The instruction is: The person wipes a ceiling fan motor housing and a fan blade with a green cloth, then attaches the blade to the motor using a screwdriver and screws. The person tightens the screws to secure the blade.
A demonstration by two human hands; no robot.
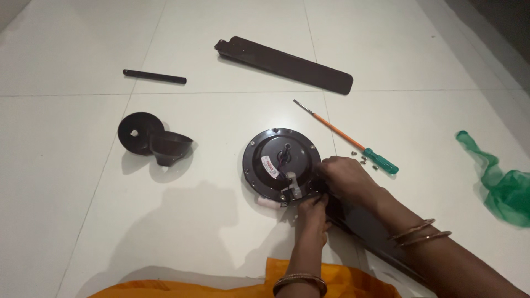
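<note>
Down on the white tiled floor [72,182], both hands are working at the near edge of the round fan motor [281,163]. The right hand [345,177] rests on the motor's rim, fingers curled in close as if pinching something small, though what it holds is hidden under the knuckles and I cannot tell. The left hand [311,211] comes in from below, fingers bent and pressed against the end of a dark fan blade [364,229] that runs away to the lower right, its root lying right against the motor.

So the step in hand looks like work on the joint between that blade and the motor, either fixing it on or taking it off; the frame alone does not settle which.

Just right of the motor, a few loose screws [367,160] lie beside the green handle of an orange screwdriver [345,136]. Neither hand has the tool. My read: the next move calls for keeping the blade's holes lined up with 1 hand while the other deals with a screw and then the screwdriver, both near.

Well apart, a 2nd blade [284,63] lies at the top, a dark rod [154,76] to the upper left, 2 dark cup-shaped covers [154,140] left of the motor, and a green bag [505,185] at the right edge.
</note>
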